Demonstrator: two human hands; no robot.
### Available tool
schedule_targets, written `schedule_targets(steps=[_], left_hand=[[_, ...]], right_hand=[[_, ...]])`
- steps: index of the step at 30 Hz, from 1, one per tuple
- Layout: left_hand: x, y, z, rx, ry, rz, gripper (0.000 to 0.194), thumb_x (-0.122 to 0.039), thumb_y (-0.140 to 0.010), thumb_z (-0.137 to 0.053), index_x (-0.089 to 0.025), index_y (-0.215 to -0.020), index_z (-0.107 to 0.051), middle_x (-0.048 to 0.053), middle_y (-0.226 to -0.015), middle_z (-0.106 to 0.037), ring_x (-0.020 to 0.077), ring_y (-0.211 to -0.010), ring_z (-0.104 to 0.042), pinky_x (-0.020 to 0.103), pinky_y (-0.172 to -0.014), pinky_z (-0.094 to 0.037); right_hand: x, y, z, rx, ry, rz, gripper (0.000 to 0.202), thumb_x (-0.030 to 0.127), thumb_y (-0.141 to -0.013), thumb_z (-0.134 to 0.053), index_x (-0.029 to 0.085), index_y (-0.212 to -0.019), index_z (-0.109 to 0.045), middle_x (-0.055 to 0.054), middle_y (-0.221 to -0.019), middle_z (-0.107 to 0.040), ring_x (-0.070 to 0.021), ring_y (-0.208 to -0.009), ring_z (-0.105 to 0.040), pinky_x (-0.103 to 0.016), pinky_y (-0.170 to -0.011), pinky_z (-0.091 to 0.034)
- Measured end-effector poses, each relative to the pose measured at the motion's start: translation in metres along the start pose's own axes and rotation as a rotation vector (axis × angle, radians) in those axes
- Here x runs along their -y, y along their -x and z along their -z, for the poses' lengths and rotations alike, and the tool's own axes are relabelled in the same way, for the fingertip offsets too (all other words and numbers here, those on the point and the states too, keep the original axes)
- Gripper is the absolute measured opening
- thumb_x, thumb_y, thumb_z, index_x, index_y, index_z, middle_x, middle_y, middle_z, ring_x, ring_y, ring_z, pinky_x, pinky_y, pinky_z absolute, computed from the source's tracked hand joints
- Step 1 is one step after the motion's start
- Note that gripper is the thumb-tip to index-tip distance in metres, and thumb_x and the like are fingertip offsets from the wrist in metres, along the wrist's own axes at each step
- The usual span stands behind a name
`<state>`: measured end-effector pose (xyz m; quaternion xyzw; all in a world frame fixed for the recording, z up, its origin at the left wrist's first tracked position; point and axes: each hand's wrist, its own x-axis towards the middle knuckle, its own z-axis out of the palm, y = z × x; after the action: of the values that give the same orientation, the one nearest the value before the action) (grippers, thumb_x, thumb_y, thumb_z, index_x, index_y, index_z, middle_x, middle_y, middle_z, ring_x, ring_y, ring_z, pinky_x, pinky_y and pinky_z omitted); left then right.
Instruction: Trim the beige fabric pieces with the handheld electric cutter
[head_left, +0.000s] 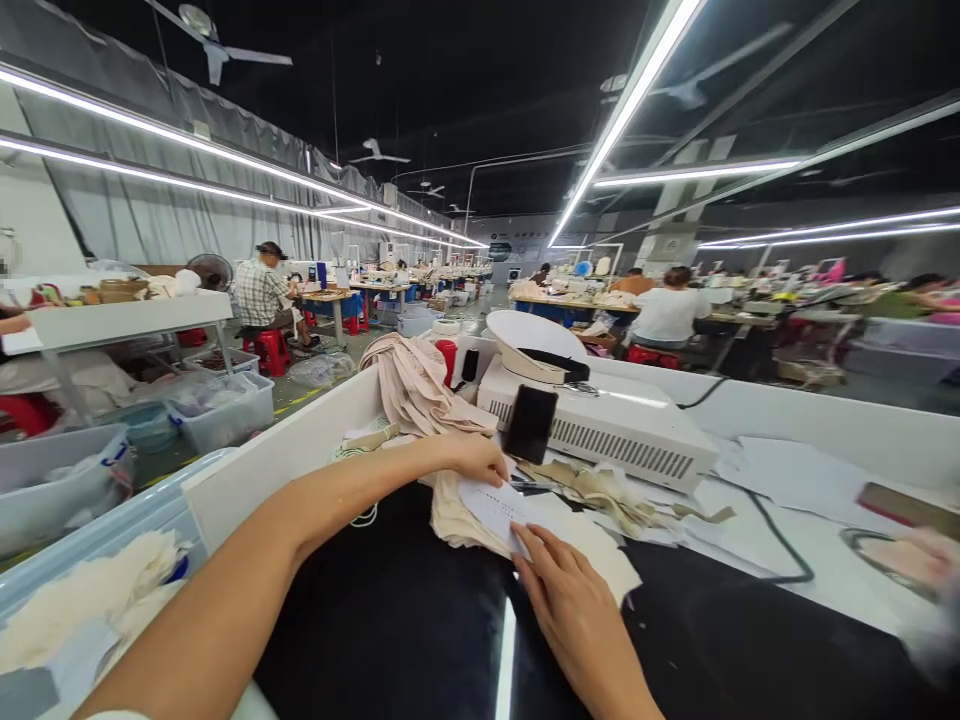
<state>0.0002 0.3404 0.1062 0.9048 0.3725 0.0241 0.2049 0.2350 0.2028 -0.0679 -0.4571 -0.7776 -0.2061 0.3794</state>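
A white paper slip [491, 508] with printed lines lies on a stack of cream fabric pieces [454, 518] on the black tabletop. My left hand [480, 457] reaches across from the left, its fingers bent and closed at the slip's upper edge. My right hand [566, 570] rests with outstretched fingers on the slip's lower right corner and the cream pieces beside it. More cream fabric [611, 560] spreads out to the right, partly behind that hand. The undersides of the left fingertips are hidden.
Behind the stack stand a dark phone [531, 422], a white vented machine [600, 425] and a white cap [536, 345]. Pink fabric [420, 385] hangs over the left board. Scraps [607, 485] lie midway. At far right is another person's blurred hand [907, 555].
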Motion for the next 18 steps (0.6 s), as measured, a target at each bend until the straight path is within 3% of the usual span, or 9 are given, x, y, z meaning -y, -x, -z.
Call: schedule_targets(steps=[3,6,9,13,18], left_hand=[[0.010,0.018,0.008,-0.088,-0.001,0.009,0.034,-0.040,-0.125,-0.091,-0.020,-0.151,-0.084,0.014,-0.159,-0.082,0.0344,-0.141,-0.083,0.058,-0.123,-0.074],[0.027,0.056,0.021,-0.156,-0.010,0.048,0.031,-0.042,-0.127,-0.087,-0.021,-0.150,-0.084,0.014,-0.160,-0.081,0.0346,-0.144,-0.082,0.059,-0.125,-0.073],[0.048,0.104,0.026,-0.092,-0.032,0.124,0.033,-0.047,-0.126,-0.089,-0.018,-0.143,-0.085,0.011,-0.146,-0.085,0.0324,-0.129,-0.086,0.054,-0.114,-0.077],[0.070,0.153,0.008,0.054,-0.055,0.210,0.031,-0.046,-0.126,-0.089,-0.019,-0.142,-0.085,0.011,-0.142,-0.086,0.0288,-0.120,-0.087,0.048,-0.106,-0.079],[0.076,0.172,-0.025,0.027,-0.101,0.255,0.033,-0.045,-0.126,-0.089,-0.021,-0.148,-0.084,0.013,-0.151,-0.084,0.0296,-0.126,-0.086,0.050,-0.111,-0.078]], right_hand=[[0.002,0.010,-0.018,-0.022,-0.009,-0.001,0.067,0.060,-0.135,-0.034,0.029,-0.153,-0.090,-0.019,-0.144,-0.095,-0.0418,-0.122,-0.094,-0.060,-0.099,-0.078],[-0.001,0.014,-0.024,-0.035,-0.017,0.015,0.071,0.061,-0.136,-0.032,0.026,-0.159,-0.089,-0.021,-0.148,-0.094,-0.0438,-0.127,-0.093,-0.063,-0.103,-0.077],[-0.009,0.014,-0.026,-0.037,-0.014,0.024,0.071,0.061,-0.136,-0.033,0.026,-0.160,-0.089,-0.020,-0.148,-0.094,-0.0436,-0.129,-0.092,-0.063,-0.106,-0.077],[-0.022,0.011,-0.026,-0.002,-0.021,0.064,0.061,0.064,-0.133,-0.047,0.031,-0.161,-0.090,-0.016,-0.147,-0.096,-0.0408,-0.125,-0.093,-0.057,-0.107,-0.078],[-0.023,0.010,-0.029,-0.013,0.006,0.062,0.063,0.062,-0.134,-0.043,0.028,-0.159,-0.090,-0.018,-0.148,-0.095,-0.0415,-0.127,-0.093,-0.058,-0.108,-0.077]])
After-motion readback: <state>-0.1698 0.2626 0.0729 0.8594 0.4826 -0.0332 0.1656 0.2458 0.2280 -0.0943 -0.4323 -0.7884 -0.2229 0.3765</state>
